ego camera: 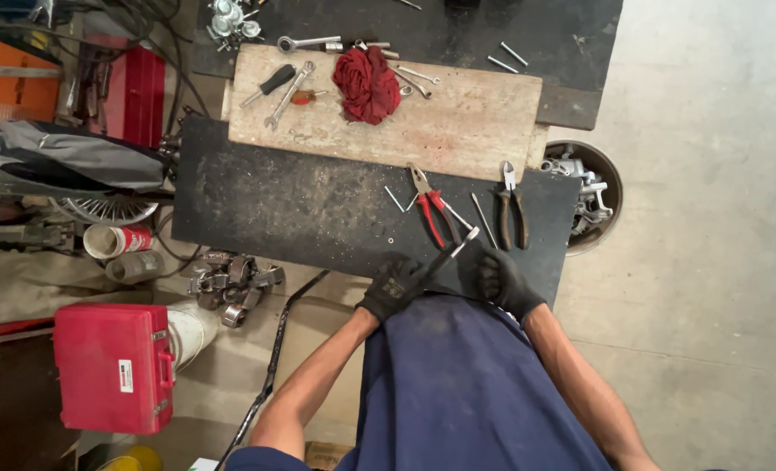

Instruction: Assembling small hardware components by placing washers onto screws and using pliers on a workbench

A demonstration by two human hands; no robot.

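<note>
Down at the near edge of the dark table (pixel 300 209), my gloved left hand (pixel 394 286) grips a slim screwdriver (pixel 451 251); my right hand (pixel 503 281) is curled, apparently empty. Next, I'd judge, steadying that tip by the red-handled pliers (pixel 431 205).

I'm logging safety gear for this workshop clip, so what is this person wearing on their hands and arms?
Both the left hand and right hand wear dark black work gloves, the left with a small pale marking on its back. The forearms are bare below short dark navy sleeves.

Black mat (pixel 300 209) carries red pliers (pixel 433 208), cutters (pixel 512 202)
</note>
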